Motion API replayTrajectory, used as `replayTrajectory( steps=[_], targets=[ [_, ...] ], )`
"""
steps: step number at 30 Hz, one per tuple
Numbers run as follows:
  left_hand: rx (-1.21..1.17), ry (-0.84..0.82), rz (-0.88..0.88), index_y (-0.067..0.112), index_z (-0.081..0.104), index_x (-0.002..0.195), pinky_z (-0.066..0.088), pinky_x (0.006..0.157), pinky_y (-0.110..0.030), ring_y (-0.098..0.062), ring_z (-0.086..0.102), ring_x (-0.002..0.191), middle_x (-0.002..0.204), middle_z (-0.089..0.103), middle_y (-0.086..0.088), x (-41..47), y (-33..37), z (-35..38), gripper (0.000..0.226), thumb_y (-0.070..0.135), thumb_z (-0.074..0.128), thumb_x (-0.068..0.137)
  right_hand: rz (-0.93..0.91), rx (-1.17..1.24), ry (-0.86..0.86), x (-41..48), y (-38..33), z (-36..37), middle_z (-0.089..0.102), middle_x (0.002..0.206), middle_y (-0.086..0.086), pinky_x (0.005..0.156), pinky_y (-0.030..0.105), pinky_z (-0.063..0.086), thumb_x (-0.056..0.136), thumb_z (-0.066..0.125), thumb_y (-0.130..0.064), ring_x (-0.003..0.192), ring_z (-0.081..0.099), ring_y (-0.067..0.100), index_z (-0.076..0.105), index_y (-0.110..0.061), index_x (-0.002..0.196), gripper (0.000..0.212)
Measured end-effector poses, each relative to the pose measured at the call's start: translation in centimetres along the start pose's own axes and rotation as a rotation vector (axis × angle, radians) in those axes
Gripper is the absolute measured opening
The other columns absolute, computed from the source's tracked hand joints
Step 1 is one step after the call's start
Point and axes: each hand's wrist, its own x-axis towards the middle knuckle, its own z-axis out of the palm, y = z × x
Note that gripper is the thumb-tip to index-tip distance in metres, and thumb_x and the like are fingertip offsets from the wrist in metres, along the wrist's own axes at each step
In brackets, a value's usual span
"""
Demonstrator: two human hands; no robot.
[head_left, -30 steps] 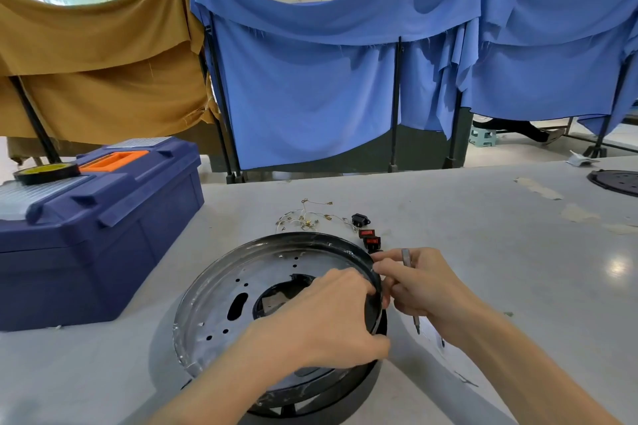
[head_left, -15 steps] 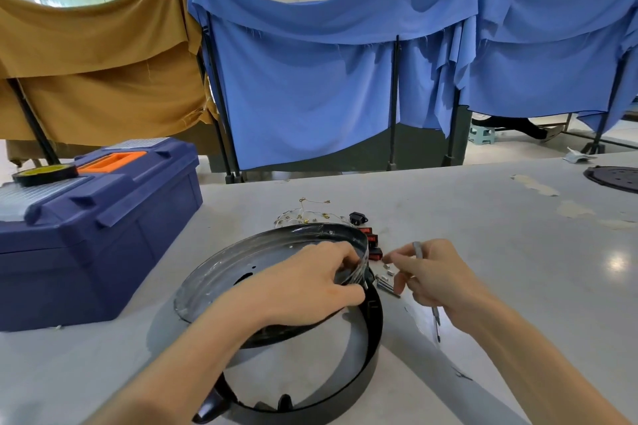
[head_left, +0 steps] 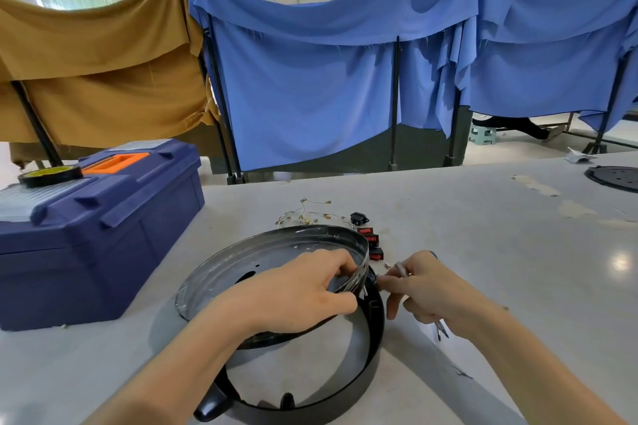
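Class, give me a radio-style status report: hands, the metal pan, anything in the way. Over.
Left hand grips metal pan rim, pan tilted over black ring. Right hand pinches slim tool at ring's edge. Red switches and loose wires just beyond.

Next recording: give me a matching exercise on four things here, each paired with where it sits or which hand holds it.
Things:
1. metal pan
2. black ring
3. tape roll
4. thin tool

Places or states:
A. on the lid of the toolbox
B. held in the right hand
C. lying flat on the table
D. tilted, gripped at its rim by the left hand

Pairs: 1-D, 2-C, 3-A, 4-B.
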Motion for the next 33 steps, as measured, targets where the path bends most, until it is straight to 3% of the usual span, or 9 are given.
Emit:
replayTrajectory(
  steps=[3, 8, 13, 18, 23, 25, 31, 33],
  targets=[
    [-0.004, -0.004, 0.008, 0.028, 0.052, 0.106, 0.037, 0.067, -0.038, -0.018, 0.044, 0.069, 0.107, 0.059, -0.014, 0.0, 0.1, 0.5, 0.018, 0.036, 0.056, 0.09, -0.003, -0.006, -0.024, 0.0, 0.0, 0.1, 0.07, 0.065, 0.02, 0.036, 0.017, 0.018, 0.097, 0.06, -0.014, 0.033, 0.021, 0.012, 0.064, 0.002, 0.078, 0.026],
    [-0.003, -0.006, 0.012, 0.025, 0.052, 0.107, 0.038, 0.068, -0.04, -0.02, 0.045, 0.071, 0.106, 0.059, -0.018, 0.1, 0.4, 0.6, 0.018, 0.034, 0.056, 0.092, 0.018, 0.002, -0.029, 0.1, -0.1, 0.1, 0.07, 0.065, 0.02, 0.035, 0.018, 0.019, 0.097, 0.059, -0.012, 0.033, 0.023, 0.012, 0.064, 0.004, 0.085, 0.02],
    [0.066, -0.013, 0.023, 0.027, 0.051, 0.111, 0.035, 0.064, -0.033, -0.012, 0.039, 0.062, 0.089, 0.054, -0.007, -0.1, 0.6, 0.8, 0.021, 0.035, 0.054, 0.092, 0.018, 0.016, -0.039, 0.0, -0.1, 0.0, 0.069, 0.063, 0.019, 0.035, 0.018, 0.019, 0.097, 0.059, -0.012, 0.032, 0.023, 0.011, 0.064, 0.004, 0.085, 0.02],
    [0.063, 0.002, 0.02, 0.024, 0.051, 0.107, 0.034, 0.061, -0.032, -0.011, 0.037, 0.058, 0.086, 0.055, -0.007, -0.2, 0.8, 0.9, 0.017, 0.031, 0.054, 0.093, 0.016, 0.023, -0.036, 0.0, 0.0, 0.1, 0.07, 0.065, 0.02, 0.035, 0.018, 0.019, 0.097, 0.059, -0.011, 0.032, 0.022, 0.011, 0.064, 0.002, 0.081, 0.02],
    [0.0, -0.002, 0.023, 0.022, 0.052, 0.105, 0.036, 0.066, -0.046, -0.021, 0.044, 0.07, 0.108, 0.057, -0.021, -0.2, 0.8, 0.3, 0.015, 0.03, 0.056, 0.092, 0.027, 0.023, -0.035, 0.0, -0.1, 0.1, 0.07, 0.064, 0.019, 0.034, 0.017, 0.021, 0.097, 0.059, -0.01, 0.031, 0.023, 0.011, 0.063, 0.002, 0.083, 0.019],
    [0.005, 0.0, 0.025, 0.023, 0.052, 0.104, 0.036, 0.066, -0.042, -0.021, 0.045, 0.072, 0.107, 0.058, -0.02, -0.3, 0.8, 0.2, 0.014, 0.03, 0.056, 0.092, 0.024, 0.018, -0.035, 0.0, -0.1, 0.1, 0.07, 0.064, 0.018, 0.035, 0.017, 0.021, 0.097, 0.059, -0.01, 0.031, 0.023, 0.011, 0.063, 0.003, 0.084, 0.019],
    [0.034, -0.022, 0.04, 0.023, 0.052, 0.105, 0.032, 0.06, -0.035, -0.014, 0.036, 0.058, 0.089, 0.055, -0.021, -0.6, 1.2, 0.6, 0.013, 0.027, 0.054, 0.093, 0.011, 0.016, -0.034, -0.1, 0.0, 0.1, 0.07, 0.064, 0.019, 0.035, 0.017, 0.019, 0.097, 0.058, -0.009, 0.032, 0.021, 0.011, 0.063, 0.005, 0.085, 0.019],
    [0.056, -0.027, 0.042, 0.023, 0.051, 0.108, 0.03, 0.058, -0.031, -0.01, 0.032, 0.053, 0.074, 0.046, -0.012, -0.6, 1.4, 0.8, 0.015, 0.028, 0.053, 0.094, 0.014, 0.01, -0.035, -0.1, 0.0, 0.1, 0.07, 0.063, 0.018, 0.035, 0.017, 0.019, 0.097, 0.058, -0.009, 0.032, 0.022, 0.011, 0.063, 0.006, 0.086, 0.019]
  ],
)
